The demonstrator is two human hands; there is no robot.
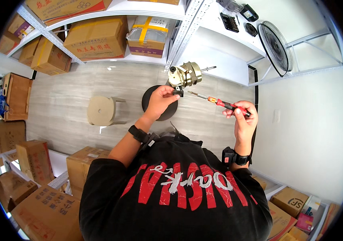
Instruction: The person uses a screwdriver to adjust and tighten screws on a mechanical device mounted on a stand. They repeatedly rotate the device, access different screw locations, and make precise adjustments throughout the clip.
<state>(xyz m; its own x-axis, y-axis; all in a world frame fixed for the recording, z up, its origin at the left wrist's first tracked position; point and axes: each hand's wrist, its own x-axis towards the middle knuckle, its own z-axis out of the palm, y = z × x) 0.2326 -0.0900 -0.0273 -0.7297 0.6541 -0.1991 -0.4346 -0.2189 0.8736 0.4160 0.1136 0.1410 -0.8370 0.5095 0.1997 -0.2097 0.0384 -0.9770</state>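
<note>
The left hand (161,98) has its fingers (171,91) pinched tight on a small black part (178,93) just under the round, shiny gold metal fan motor (184,74). The right hand (241,116) has its fingers curled shut around a screwdriver with a red and orange handle (221,103). Its thin metal tip points at the motor, close to the black part.

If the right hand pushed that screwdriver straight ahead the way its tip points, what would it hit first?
Most likely the small black part pinched in the left hand, just below the brass-coloured motor. The right hand aims the screwdriver there, though depth is unclear.
</note>
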